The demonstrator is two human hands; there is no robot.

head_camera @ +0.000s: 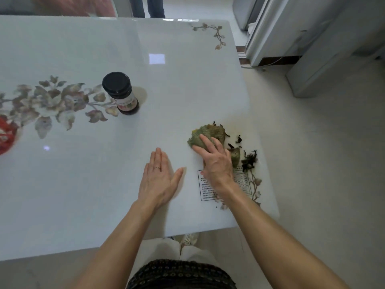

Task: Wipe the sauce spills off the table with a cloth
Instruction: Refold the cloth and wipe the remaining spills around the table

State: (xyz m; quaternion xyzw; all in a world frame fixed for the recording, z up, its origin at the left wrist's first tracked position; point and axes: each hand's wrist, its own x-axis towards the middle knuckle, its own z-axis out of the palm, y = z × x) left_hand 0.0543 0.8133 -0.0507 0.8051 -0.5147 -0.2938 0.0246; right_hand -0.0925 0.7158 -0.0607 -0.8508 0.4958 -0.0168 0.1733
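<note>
Crumpled green knitted cloth (210, 131): near the right edge of the glossy white floral table (187, 90), pressed under the right hand (217, 161), fingers laid flat. Dark stringy sauce spills (249, 159) lie just right of that hand (the nearer one). Left hand (158, 180): spread flat on the table, holding nothing.

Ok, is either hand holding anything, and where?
Nothing gripped. Right hand presses flat on the near half of the cloth; left hand lies flat on the table.

Soft daylight, tabletop (104, 49) glare, wide-angle distortion.
</note>
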